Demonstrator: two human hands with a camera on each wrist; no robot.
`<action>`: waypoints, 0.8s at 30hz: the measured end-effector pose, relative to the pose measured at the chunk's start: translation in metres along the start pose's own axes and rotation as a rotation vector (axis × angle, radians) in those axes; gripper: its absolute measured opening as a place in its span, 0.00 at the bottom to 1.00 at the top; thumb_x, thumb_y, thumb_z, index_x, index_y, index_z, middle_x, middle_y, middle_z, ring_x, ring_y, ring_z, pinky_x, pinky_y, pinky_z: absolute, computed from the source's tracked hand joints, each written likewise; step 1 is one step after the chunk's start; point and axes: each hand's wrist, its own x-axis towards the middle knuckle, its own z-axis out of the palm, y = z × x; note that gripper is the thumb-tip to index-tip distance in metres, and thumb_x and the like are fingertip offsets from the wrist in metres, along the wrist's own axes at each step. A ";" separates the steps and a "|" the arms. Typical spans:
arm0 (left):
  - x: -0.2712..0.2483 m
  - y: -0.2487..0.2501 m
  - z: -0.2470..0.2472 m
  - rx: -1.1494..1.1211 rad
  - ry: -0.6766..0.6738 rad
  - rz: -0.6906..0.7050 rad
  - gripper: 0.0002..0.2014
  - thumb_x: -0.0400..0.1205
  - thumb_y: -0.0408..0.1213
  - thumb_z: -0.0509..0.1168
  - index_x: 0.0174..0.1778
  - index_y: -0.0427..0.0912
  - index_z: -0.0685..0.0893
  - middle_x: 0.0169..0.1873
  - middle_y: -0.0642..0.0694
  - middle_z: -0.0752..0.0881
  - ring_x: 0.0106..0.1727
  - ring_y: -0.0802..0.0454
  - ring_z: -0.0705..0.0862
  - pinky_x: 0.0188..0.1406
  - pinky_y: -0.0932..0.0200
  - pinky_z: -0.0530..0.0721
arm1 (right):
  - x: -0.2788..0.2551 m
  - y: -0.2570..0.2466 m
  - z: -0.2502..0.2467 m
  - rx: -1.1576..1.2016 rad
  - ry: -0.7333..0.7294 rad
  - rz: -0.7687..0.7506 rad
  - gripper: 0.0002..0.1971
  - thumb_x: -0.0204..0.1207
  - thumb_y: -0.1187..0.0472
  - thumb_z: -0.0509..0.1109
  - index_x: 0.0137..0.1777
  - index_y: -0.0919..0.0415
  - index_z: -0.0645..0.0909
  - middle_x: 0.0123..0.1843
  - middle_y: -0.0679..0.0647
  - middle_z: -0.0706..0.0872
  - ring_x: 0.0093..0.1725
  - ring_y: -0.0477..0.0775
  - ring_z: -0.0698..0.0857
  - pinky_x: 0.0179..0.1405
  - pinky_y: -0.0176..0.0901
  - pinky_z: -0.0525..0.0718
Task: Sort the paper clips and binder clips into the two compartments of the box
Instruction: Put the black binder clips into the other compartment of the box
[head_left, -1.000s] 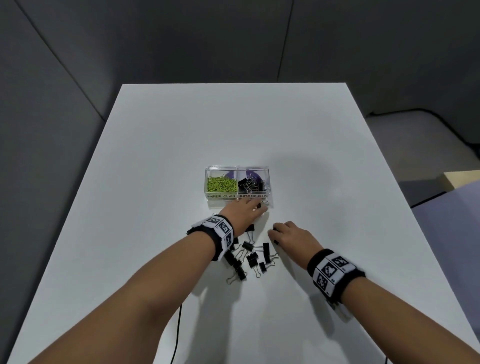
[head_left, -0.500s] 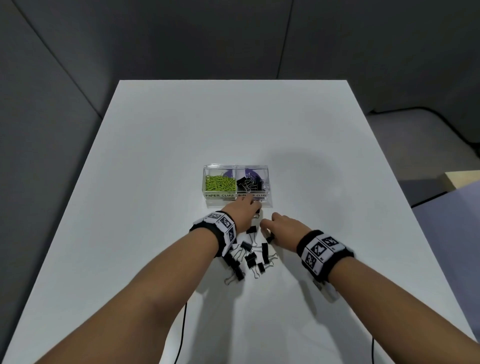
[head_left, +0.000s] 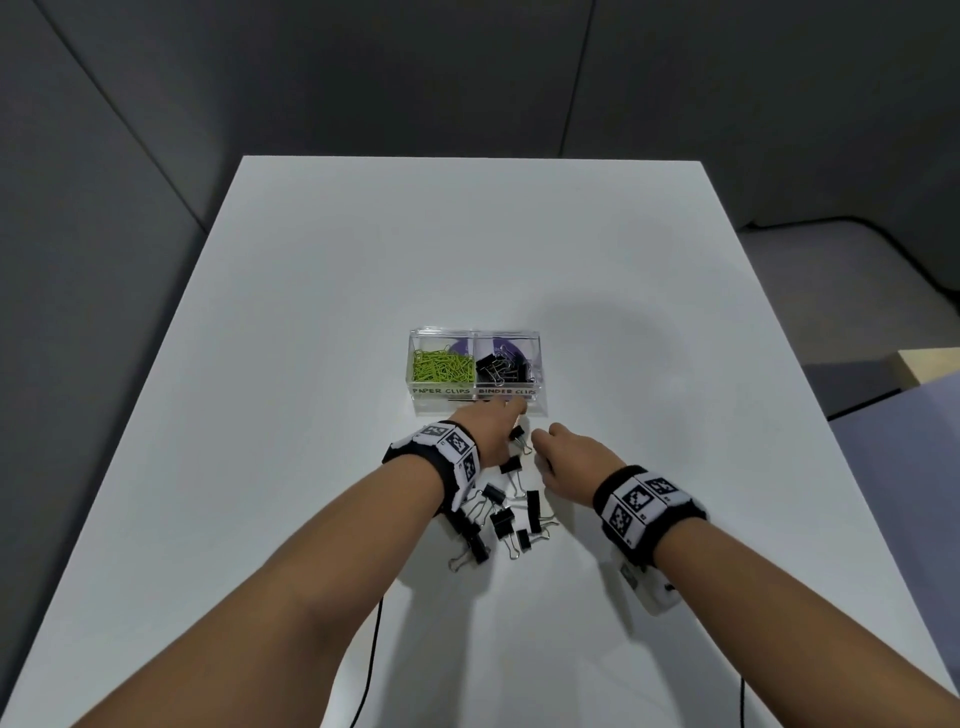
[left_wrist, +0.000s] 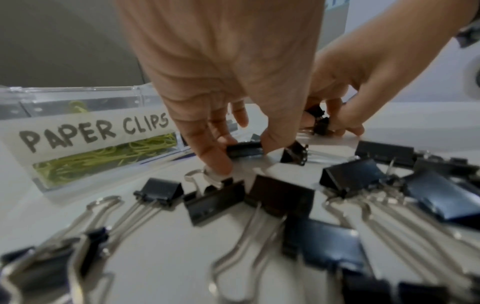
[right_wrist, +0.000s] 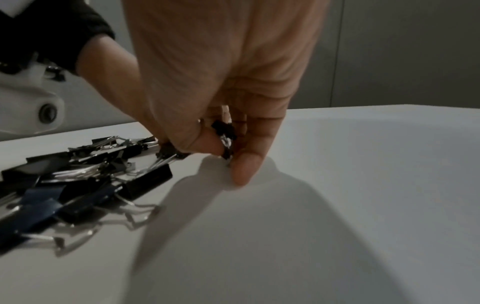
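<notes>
White table (head_left: 311, 364): right hand (head_left: 569, 457) shifted toward 11 o'clock, now pinching binder clip (right_wrist: 224, 131); left hand (head_left: 491, 431) pinches another (left_wrist: 244, 149); both box-bound.

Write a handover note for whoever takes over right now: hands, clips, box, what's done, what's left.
Left hand: pinching a small binder clip on the table, just in front of the box.
Right hand: pinching another small clip at the table.
Done: green paper clips in the left compartment, some binder clips in the right.
Left: the loose binder clips between the wrists; no loose paper clips visible.
</notes>
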 end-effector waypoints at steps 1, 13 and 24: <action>-0.001 0.000 0.000 -0.008 0.005 -0.005 0.27 0.78 0.37 0.66 0.72 0.39 0.65 0.66 0.37 0.76 0.61 0.39 0.81 0.56 0.47 0.82 | -0.002 0.001 -0.001 0.032 -0.002 0.018 0.02 0.81 0.63 0.57 0.50 0.61 0.69 0.46 0.60 0.71 0.35 0.58 0.72 0.36 0.48 0.70; -0.053 -0.050 -0.014 -0.144 0.152 -0.238 0.08 0.82 0.30 0.57 0.57 0.39 0.74 0.38 0.49 0.77 0.39 0.51 0.75 0.37 0.62 0.72 | 0.001 0.009 -0.012 0.333 0.140 0.246 0.15 0.71 0.75 0.57 0.29 0.56 0.63 0.36 0.59 0.76 0.38 0.58 0.75 0.36 0.45 0.68; -0.089 -0.085 0.011 -0.245 -0.092 -0.299 0.35 0.74 0.49 0.72 0.73 0.49 0.63 0.67 0.43 0.73 0.60 0.43 0.81 0.61 0.51 0.79 | -0.002 0.000 -0.010 0.222 -0.021 0.317 0.22 0.78 0.51 0.65 0.63 0.67 0.66 0.58 0.65 0.83 0.53 0.64 0.83 0.47 0.49 0.78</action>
